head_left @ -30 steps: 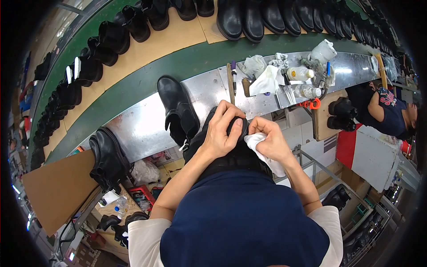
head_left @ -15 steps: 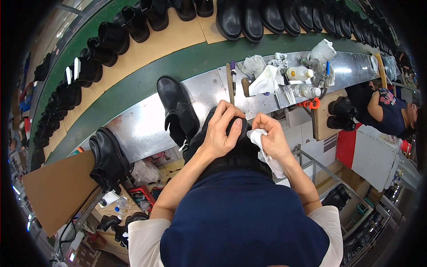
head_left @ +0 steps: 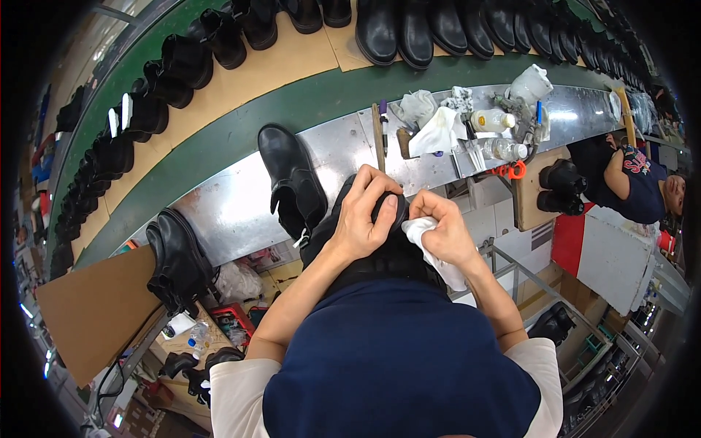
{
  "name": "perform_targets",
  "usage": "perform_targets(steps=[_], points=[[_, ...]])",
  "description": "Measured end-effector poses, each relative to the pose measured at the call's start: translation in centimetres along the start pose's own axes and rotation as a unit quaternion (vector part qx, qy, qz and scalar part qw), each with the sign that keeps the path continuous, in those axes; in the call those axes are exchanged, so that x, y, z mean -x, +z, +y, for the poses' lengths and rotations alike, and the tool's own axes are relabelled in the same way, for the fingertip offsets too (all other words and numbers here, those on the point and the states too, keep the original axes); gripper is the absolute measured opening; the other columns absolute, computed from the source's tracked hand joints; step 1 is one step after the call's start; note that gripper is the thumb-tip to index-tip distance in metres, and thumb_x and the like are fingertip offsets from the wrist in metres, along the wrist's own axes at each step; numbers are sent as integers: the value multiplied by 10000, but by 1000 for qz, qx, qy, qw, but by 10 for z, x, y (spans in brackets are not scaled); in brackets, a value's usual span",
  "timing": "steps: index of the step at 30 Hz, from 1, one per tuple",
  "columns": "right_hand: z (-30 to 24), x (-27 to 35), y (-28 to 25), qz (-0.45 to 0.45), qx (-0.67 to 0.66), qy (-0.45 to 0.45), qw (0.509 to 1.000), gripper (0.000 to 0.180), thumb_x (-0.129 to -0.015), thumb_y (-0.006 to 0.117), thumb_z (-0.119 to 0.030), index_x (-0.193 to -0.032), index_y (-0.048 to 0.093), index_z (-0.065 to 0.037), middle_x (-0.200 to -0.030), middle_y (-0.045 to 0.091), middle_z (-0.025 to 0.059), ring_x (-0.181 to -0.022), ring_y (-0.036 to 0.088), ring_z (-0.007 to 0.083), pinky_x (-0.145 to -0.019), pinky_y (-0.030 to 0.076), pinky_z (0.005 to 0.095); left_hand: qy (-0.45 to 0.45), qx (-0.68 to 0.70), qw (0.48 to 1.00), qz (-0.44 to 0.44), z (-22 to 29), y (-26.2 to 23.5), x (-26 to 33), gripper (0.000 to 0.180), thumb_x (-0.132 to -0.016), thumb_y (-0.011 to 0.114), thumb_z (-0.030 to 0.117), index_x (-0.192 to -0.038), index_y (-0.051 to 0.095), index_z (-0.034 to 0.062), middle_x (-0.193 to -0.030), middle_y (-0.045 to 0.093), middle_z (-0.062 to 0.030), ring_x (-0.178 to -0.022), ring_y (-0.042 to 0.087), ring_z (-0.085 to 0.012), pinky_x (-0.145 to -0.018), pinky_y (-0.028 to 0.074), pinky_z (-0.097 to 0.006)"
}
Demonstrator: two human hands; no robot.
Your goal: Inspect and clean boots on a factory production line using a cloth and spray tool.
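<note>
My left hand grips the top of a black boot that rests against my lap at the edge of the steel bench. My right hand holds a white cloth pressed to the boot's right side. The two hands are close together, almost touching. Most of the boot is hidden under my hands and my dark blue apron.
Another black boot stands on the steel bench just left of my hands, a third further left. Rags, bottles and brushes crowd the bench's right. Rows of black boots ride the conveyor behind. A seated co-worker is at right.
My right hand with the cloth has shifted slightly along the boot toward my left hand. The left hand keeps its grip.
</note>
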State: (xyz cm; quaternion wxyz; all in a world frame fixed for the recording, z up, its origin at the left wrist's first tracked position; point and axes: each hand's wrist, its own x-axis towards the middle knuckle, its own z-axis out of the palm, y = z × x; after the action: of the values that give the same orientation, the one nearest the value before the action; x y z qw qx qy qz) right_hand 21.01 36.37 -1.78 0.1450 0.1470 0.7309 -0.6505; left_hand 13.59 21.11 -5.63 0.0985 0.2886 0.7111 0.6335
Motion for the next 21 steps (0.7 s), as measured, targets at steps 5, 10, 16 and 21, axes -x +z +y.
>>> perform_targets(steps=[5, 10, 16, 21], points=[[3, -3, 1, 60, -104, 48, 992, 112, -637, 559, 12, -725, 494, -11, -603, 468, 10, -590, 430, 68, -546, 364, 234, 2, 0, 1000, -2, 0, 0, -1, 155, -819, 502, 106, -871, 562, -26, -846, 476, -152, -771, 518, -287, -699, 433, -333], [-2, 1, 1, 13, 26, -19, 999, 80, -663, 533, 31, -709, 483, -12, -619, 484, -7, -591, 417, 59, -532, 347, 230, -1, -1, 1000, -6, 1, 0, -2, 154, -819, 501, 106, -870, 561, -27, -846, 473, -151, -768, 517, -285, -694, 433, -334], [2, -2, 1, 61, -106, 57, 991, 111, -636, 562, 7, -723, 497, -14, -601, 472, 14, -570, 433, 74, -538, 362, 240, 1, -3, 1000, -3, 0, 0, -1, 143, -813, 504, 95, -869, 562, -23, -841, 473, -148, -761, 514, -281, -685, 433, -334], [-3, 1, 4, 30, -10, 12, 999, 94, -652, 549, 28, -708, 491, -20, -608, 473, -7, -570, 413, 62, -526, 347, 231, 6, -1, 1000, -1, 1, 0, -2, 137, -807, 507, 84, -871, 563, -23, -836, 470, -145, -758, 512, -280, -684, 432, -334]])
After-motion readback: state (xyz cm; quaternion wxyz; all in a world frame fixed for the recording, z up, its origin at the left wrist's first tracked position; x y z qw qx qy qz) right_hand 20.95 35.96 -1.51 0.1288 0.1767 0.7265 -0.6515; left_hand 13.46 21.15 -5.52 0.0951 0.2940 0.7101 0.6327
